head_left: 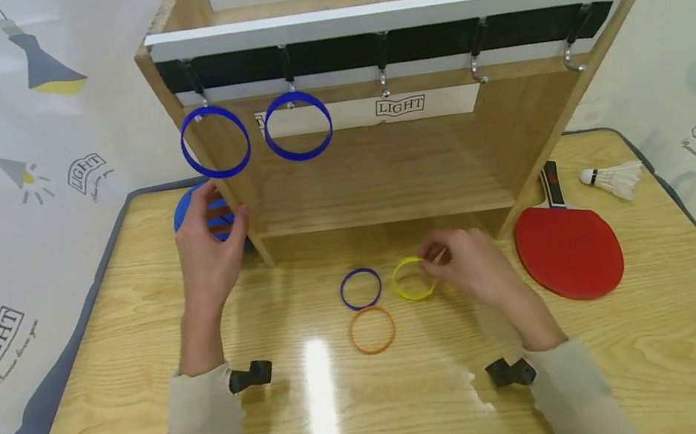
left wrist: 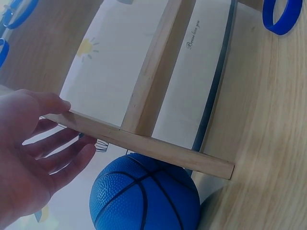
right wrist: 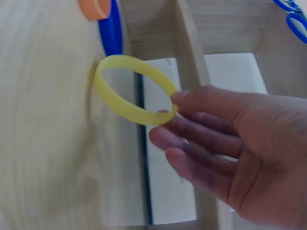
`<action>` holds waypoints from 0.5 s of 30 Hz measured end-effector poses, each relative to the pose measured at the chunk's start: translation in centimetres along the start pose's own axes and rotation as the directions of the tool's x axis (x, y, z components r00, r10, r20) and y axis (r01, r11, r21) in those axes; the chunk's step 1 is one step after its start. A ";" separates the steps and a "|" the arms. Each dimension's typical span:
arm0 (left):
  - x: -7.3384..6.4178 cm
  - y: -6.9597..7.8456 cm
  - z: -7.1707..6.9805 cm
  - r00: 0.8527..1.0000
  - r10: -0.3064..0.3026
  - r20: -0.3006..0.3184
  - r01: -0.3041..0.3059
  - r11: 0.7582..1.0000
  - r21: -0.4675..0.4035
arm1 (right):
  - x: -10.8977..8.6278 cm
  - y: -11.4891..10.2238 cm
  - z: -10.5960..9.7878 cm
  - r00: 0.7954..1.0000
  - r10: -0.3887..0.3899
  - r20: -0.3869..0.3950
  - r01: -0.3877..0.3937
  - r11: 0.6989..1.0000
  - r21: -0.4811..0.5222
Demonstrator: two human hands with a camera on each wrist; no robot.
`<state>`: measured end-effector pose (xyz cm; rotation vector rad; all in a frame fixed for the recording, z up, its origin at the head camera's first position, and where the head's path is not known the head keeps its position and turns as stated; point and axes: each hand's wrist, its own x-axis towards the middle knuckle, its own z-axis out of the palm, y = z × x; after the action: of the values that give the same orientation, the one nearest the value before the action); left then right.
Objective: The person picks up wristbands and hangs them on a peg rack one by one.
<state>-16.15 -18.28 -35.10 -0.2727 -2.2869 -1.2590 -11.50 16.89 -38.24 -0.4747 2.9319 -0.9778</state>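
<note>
My right hand (head_left: 473, 266) pinches the edge of a yellow silicone wristband (right wrist: 127, 112) between thumb and fingertips, low over the table. In the right wrist view the band tilts, its far side away from my fingers. At the left, my left hand (head_left: 210, 245) holds the side panel of a wooden rack (head_left: 388, 215), thumb at its front edge and fingers along the outer side. A blue wristband (head_left: 361, 288) and an orange wristband (head_left: 372, 329) lie touching or nearly so on the table. From the two leftmost hooks hang blue wristbands (head_left: 220, 174) (left wrist: 283, 28).
Three hooks (head_left: 384, 84) at the rack's middle and right carry nothing. Behind my left hand sits a blue ball (left wrist: 144, 191) marked like a basketball. Right of the rack lie a red table tennis paddle (head_left: 569, 251) and a shuttlecock (head_left: 615, 178). Printed cloth (head_left: 56, 253) surrounds the table.
</note>
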 end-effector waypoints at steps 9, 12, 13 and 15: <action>0.0 0.0 0.0 1.000 -0.001 0.001 0.001 1.000 0.003 | -0.6 -0.6 -1.1 0.991 -0.127 0.036 0.131 0.981 -0.145; 0.0 -0.1 0.0 1.000 -0.002 -0.002 0.002 1.000 0.008 | -0.6 -0.6 -1.0 0.988 -0.139 0.067 0.149 0.975 -0.166; 0.0 -0.1 0.0 1.000 -0.001 -0.001 0.001 1.000 0.008 | -0.6 -0.5 -0.9 0.987 -0.144 0.075 0.155 0.973 -0.173; 0.0 -0.1 -0.1 1.000 -0.001 -0.002 0.001 1.000 0.007 | -0.7 -0.5 -0.9 0.985 -0.151 0.087 0.165 0.970 -0.181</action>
<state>-16.19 -18.39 -35.15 -0.2672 -2.2891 -1.2517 -10.84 17.22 -37.33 -0.7440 2.9703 -0.6809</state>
